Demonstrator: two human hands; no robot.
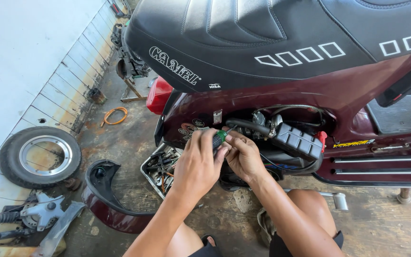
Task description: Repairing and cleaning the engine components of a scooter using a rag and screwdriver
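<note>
Setting: Stained concrete floor [386,223] beside a pale tiled wall [34,52]; a maroon scooter [338,95] with a black seat [262,38] stands with its side panel off.
Left hand: left hand [197,164] is closed around a green-handled screwdriver [220,138], the handle poking out above the fingers.
Right hand: right hand [244,156] is curled just beside the left, fingertips pinched at the screwdriver's shaft; what it pinches I cannot tell.
Screwdriver: sits between both hands, tip aimed up into the open engine bay [281,138], close under a black hose [248,126].
Nearby: ribbed black box [297,141] and bundled wires [281,166] just right of the hands; tool tray [160,166] on the floor just left of them.
Farther out: loose maroon fender [103,200], spare wheel [40,156] against the wall, orange cord [114,115].
Risk: the tip could slip off its fastener, judged from the cramped angle, and gouge the hose or wires; a freed screw could drop into the bay.
</note>
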